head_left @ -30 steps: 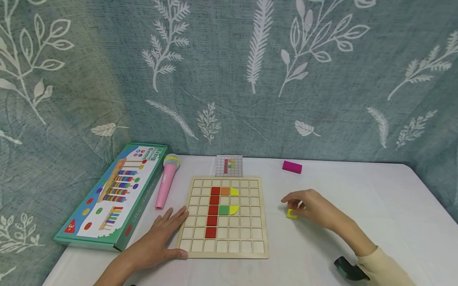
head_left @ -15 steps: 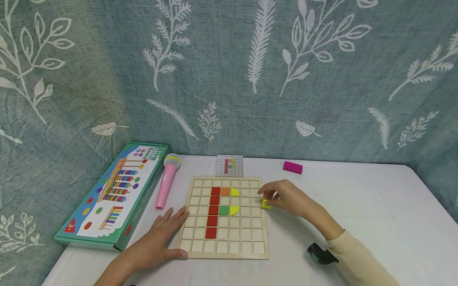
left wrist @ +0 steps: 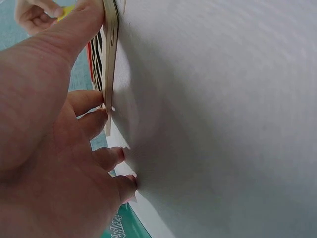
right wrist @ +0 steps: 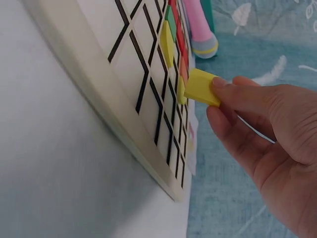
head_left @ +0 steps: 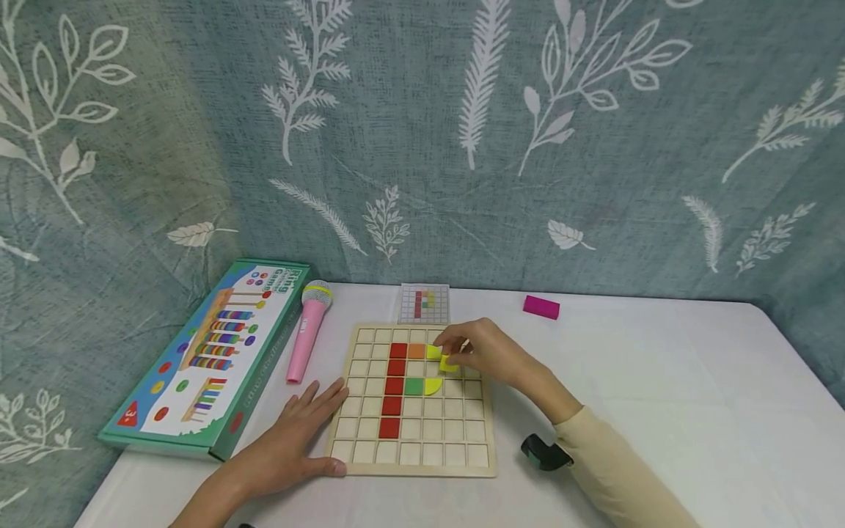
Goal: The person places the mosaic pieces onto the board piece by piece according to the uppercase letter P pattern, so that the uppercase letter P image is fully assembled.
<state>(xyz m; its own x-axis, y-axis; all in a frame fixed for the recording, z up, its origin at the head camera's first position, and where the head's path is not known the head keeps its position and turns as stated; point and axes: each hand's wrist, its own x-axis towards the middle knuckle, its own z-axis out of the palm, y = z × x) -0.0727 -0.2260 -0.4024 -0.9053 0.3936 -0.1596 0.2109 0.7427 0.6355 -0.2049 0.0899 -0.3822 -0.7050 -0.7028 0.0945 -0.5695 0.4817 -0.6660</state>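
Between thumb and fingertips, my right hand (head_left: 491,353) pinches a yellow block (right wrist: 202,87) over the wooden grid board (head_left: 436,469). In the head view the block hangs just right of the upper yellow rounded piece (head_left: 433,352). A column of red squares (head_left: 394,386) lies in the board's cells, with an orange square (head_left: 416,350), a green square (head_left: 414,386) and a second yellow rounded piece (head_left: 432,386) to its right. My left hand (head_left: 284,444) is spread flat at the board's left edge, thumb at the lower left corner and fingertips at the side.
A printed pattern card (head_left: 423,303) stands behind the board. The pink microphone (head_left: 308,334) and a green-edged game box (head_left: 211,359) lie to the left. A magenta block (head_left: 541,307) is at the back right. The white table (head_left: 660,396) ends at a leaf-print curtain (head_left: 422,183).
My right hand has carried the yellow block leftward from the table right of the board to above the board's upper cells. My left hand has stayed at the board's edge.
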